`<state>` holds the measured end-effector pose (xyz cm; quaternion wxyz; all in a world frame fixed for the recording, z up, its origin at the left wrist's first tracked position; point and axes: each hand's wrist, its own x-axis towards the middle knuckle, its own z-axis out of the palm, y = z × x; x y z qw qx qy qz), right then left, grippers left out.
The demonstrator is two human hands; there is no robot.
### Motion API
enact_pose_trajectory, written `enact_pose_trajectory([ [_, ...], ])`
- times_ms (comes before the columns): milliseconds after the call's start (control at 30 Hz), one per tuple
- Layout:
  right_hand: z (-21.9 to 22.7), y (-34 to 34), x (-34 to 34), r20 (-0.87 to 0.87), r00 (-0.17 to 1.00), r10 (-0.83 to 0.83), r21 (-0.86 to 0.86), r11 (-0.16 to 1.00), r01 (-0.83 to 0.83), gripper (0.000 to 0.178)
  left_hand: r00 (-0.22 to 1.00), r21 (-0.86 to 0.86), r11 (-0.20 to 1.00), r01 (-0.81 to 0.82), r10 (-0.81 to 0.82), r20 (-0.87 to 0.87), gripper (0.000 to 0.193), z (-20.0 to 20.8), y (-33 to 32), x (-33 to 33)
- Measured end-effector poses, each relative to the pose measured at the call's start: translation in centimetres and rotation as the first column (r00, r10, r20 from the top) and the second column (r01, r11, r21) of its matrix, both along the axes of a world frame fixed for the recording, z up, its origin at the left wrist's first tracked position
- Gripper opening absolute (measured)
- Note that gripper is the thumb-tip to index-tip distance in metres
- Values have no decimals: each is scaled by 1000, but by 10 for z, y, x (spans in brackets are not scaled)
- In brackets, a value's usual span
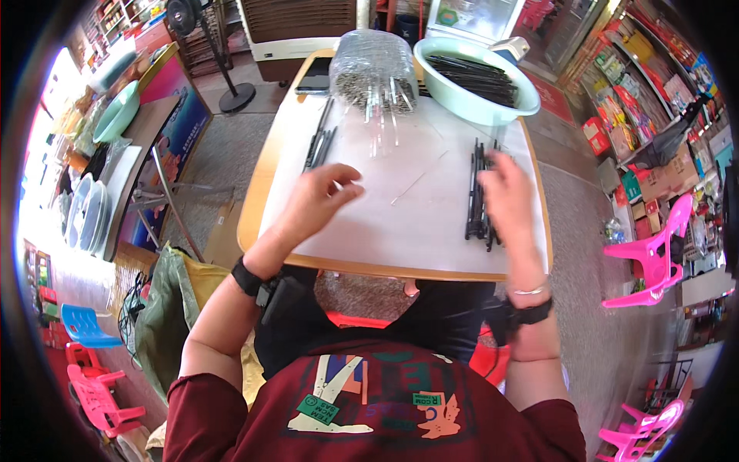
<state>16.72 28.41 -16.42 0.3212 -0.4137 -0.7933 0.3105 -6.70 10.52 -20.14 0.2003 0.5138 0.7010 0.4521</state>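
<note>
My left hand [323, 196] hovers over the white-topped table [362, 239], fingers bent and thumb apart, with nothing visible in it. Just beyond it lies a small group of slender black sticks [319, 146]. My right hand [508, 196] is smeared by motion at the right side, above or beside a pile of similar black sticks [477, 200]; whether it holds one is hidden. Between the hands a thin pale strip [418, 179] lies slantwise. Toward the far edge rests a clear plastic-wrapped bundle [373, 69] of many thin pieces, several clear strips [381, 131] poking out toward me.
A pale green basin [500, 112] full of black sticks stands at the far right of the table. A dark phone [315, 77] lies at the far left corner. Beyond are a fan [235, 96], a side table [146, 138], a pink chair [654, 258] and stocked shelves [639, 85].
</note>
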Motion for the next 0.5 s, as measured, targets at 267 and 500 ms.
enact_pose_trajectory([
  [267,-49,78,48,421,900,-115,180,983,42,33,863,-145,940,-310,214,-457,32,-6,-28,-28],
  [500,-21,1,-4,175,983,59,387,914,-124,21,890,-197,926,-322,225,-396,29,3,-37,-28],
])
